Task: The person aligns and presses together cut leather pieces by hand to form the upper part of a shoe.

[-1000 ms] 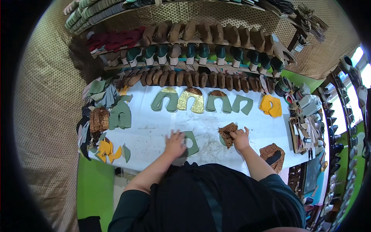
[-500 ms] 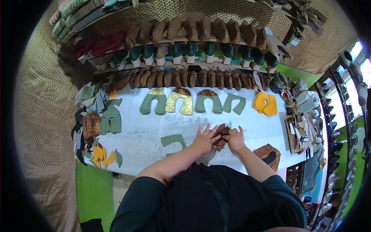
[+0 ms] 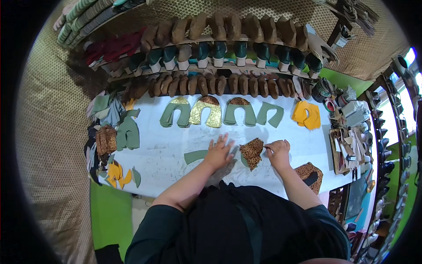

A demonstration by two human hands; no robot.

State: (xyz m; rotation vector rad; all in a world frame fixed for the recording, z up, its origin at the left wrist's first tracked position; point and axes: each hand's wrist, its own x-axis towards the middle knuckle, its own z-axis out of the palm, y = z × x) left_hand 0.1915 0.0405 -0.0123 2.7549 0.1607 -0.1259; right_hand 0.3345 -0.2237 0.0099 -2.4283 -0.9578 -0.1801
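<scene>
My left hand (image 3: 220,152) is spread open over the table, covering part of a curved green upper piece (image 3: 195,156). To its right is a folded, crumpled leopard-print piece (image 3: 251,152), brown with dark spots. A sliver of green material (image 3: 244,162) shows under its left edge. My right hand (image 3: 278,154) is closed in a pinch at the right edge of the leopard-print piece; the fingertips hide the exact grip. Beside my right forearm lies a larger leopard-print piece (image 3: 315,170) with a dark patch (image 3: 311,179) on it.
Horseshoe-shaped upper pieces (image 3: 205,116) in green, gold and leopard print line the far side, with yellow pieces (image 3: 306,115) to their right. Scraps (image 3: 118,174) and green pieces (image 3: 128,134) lie at the left. Papers and tools (image 3: 345,147) crowd the right edge. Shoe lasts (image 3: 222,83) fill the back shelves.
My left hand has moved left, off the leopard-print piece, and lies over the green piece. My right hand has shifted right to the leopard-print piece's edge; that piece looks more spread out.
</scene>
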